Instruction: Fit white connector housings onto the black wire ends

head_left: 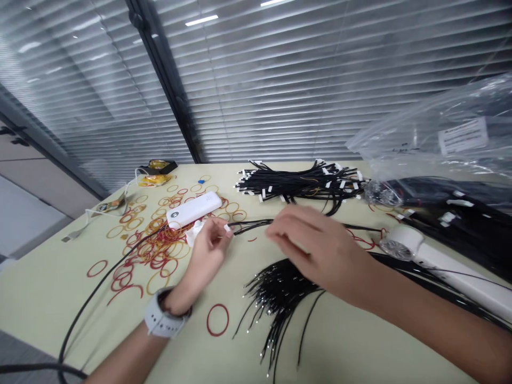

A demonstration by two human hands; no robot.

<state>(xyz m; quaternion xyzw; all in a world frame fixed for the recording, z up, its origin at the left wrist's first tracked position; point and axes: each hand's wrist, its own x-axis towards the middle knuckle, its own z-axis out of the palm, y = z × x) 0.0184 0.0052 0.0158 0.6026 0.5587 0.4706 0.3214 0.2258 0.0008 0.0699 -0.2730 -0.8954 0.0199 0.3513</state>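
My left hand [208,242], wearing a pale watch [165,314], is closed in a pinch on one end of a few thin black cables [252,224], where a small white tag [228,228] shows. The cables run rightward behind my right hand [320,245]. That hand has its fingers curled together over them; what its fingertips grip, if anything, is hidden. Below it lies a bundle of loose black cables [276,288] with shiny tips. A red rubber band [217,320] rests on the table between my forearms.
Red and yellow rubber bands [160,256] lie scattered at left around a white power bank [194,209]. Tagged black cables [300,181] are piled at the back. A white handheld fan [444,261] and a clear plastic bag [432,144] are at right. A black cord [92,296] crosses the left side.
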